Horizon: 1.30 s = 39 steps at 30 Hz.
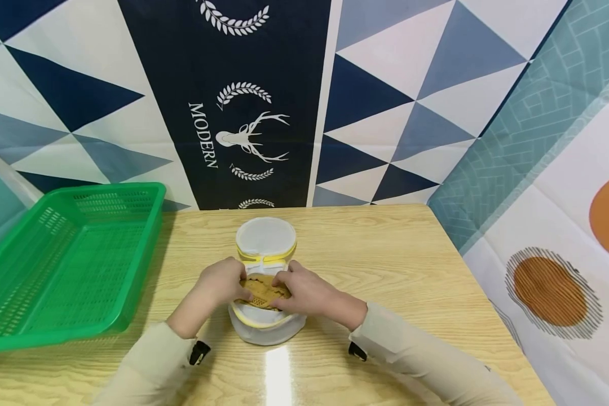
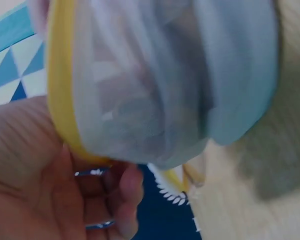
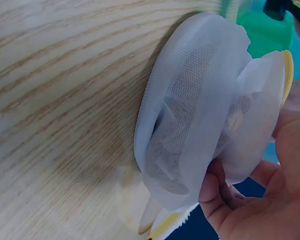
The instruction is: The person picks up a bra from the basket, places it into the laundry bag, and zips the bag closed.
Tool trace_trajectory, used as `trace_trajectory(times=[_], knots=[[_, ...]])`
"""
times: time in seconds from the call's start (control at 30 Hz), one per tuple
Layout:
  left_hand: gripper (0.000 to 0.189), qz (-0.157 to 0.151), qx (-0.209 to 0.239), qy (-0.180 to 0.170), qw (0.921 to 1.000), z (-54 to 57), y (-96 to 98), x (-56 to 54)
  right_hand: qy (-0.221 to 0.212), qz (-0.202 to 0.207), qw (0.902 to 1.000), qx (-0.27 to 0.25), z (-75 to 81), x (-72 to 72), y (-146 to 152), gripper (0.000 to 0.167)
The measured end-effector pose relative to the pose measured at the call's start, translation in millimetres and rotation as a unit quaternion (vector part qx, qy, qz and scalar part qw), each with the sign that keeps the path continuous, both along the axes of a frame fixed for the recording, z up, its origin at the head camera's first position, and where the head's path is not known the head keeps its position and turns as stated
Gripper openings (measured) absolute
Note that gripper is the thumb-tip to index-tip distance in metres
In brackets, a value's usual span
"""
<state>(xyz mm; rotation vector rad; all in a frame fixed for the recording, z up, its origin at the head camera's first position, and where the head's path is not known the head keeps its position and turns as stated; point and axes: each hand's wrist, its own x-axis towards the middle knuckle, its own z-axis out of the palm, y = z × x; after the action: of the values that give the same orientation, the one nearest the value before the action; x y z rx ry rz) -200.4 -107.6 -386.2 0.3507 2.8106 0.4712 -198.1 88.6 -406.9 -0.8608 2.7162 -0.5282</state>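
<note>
A brown cloth, scalloped along one edge, lies in the open mouth of a white mesh bag, between the two hands. The left hand pinches it at the bag's left side, the right hand at the bag's right, fingers curled; whether either grip also takes in mesh cannot be told. The cloth appears light, soft and pliable — its openwork likely to snag — and is best held by both ends. The bag seems thin and floppy; its yellow edging probably offers the firmest hold. Beyond the bag's mouth lies its round flap; left of the bag — a green basket; beneath it, the wooden surface.
</note>
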Motion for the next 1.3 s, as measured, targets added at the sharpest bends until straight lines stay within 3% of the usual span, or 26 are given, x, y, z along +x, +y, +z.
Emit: trace_trajectory(times=[0.1, 0.23, 0.33, 0.4, 0.5, 0.57, 0.63, 0.73, 0.93, 1.1, 1.17, 1.3], knots=[[0.032, 0.015, -0.048, 0.038, 0.9980, -7.9, 7.3, 0.8, -0.006, 0.003, 1.0000, 0.001, -0.8, 0.2, 0, 0.039], [0.042, 0.021, -0.090, 0.052, 0.9944, -13.3, 14.2, 1.4, 0.017, 0.008, 0.9996, 0.020, -3.6, 2.1, -3, 0.036], [0.040, 0.024, -0.057, 0.029, 0.9976, -8.3, 12.7, 1.1, 0.046, 0.016, 0.9978, 0.046, -5.0, 4.2, -7, 0.033], [0.036, 0.026, -0.007, 0.009, 0.9996, -1.2, 8.6, -0.2, 0.059, 0.021, 0.9959, 0.064, -5.0, 5.4, -10, 0.032], [0.024, 0.037, 0.083, -0.004, 0.9959, 11.0, 2.4, -2.5, 0.071, 0.024, 0.9936, 0.085, -4.7, 6.4, -13, 0.028], [0.021, 0.042, 0.117, 0.004, 0.9922, 16.9, 0.2, -3.6, 0.077, 0.025, 0.9924, 0.092, -4.6, 6.5, -14, 0.026], [0.018, 0.046, 0.117, 0.009, 0.9920, 19.5, 0.1, -4.1, 0.080, 0.024, 0.9920, 0.094, -4.2, 6.5, -15, 0.025], [0.017, 0.048, 0.082, -0.001, 0.9955, 17.1, 2.6, -3.0, 0.071, 0.019, 0.9931, 0.092, -3.5, 6.8, -14, 0.027], [0.013, 0.050, 0.049, -0.008, 0.9975, 7.7, 6.1, 0.5, 0.001, -0.022, 0.9994, 0.027, 2.9, 3.0, -7, 0.040], [0.017, 0.050, 0.035, 0.008, 0.9981, 2.0, 8.5, 3.0, -0.029, -0.065, 0.9967, -0.041, 19.1, -3.7, 5, 0.054], [0.018, 0.051, 0.025, 0.017, 0.9982, 0.7, 11.0, 4.6, -0.031, -0.081, 0.9942, -0.063, 23.9, -5.6, 8, 0.050], [0.015, 0.053, -0.005, 0.041, 0.9978, -1.8, 17.3, 7.6, -0.019, -0.094, 0.9907, -0.097, 29.4, -8.5, 11, 0.027]])
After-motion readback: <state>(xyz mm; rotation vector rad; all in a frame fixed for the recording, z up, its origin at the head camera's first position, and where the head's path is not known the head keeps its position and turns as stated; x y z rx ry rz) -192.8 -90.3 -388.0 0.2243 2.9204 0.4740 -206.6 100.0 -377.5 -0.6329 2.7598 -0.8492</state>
